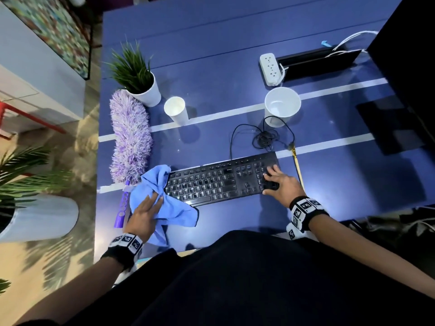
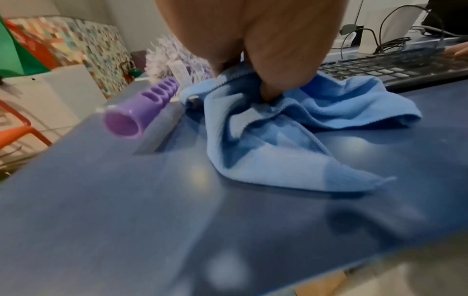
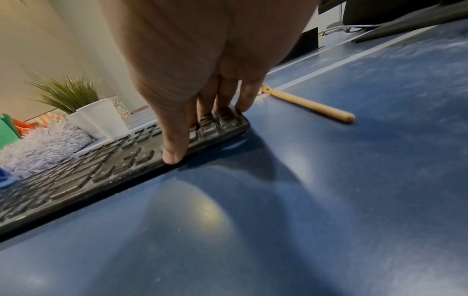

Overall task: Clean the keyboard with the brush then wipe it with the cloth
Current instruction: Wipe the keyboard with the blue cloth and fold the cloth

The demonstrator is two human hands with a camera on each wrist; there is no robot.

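A black keyboard (image 1: 221,180) lies on the blue desk (image 1: 235,215). My right hand (image 1: 270,182) rests with straight fingers on its right end, the thumb at the front edge (image 3: 174,156). A crumpled blue cloth (image 1: 174,208) lies at the keyboard's left end, partly over the corner. My left hand (image 1: 155,198) lies on the cloth, and its fingertips (image 2: 271,94) dig into the bunched fabric and pinch it. The wooden-handled brush (image 1: 296,164) lies loose on the desk just right of the keyboard, beyond my right fingers (image 3: 314,106).
A purple fluffy duster (image 1: 130,137) lies left of the cloth, its handle (image 2: 142,110) pointing toward me. Behind the keyboard are two white cups (image 1: 175,110) (image 1: 281,105), a potted plant (image 1: 141,76), a tangled cable (image 1: 263,137), a power strip (image 1: 270,69) and a monitor base (image 1: 388,125).
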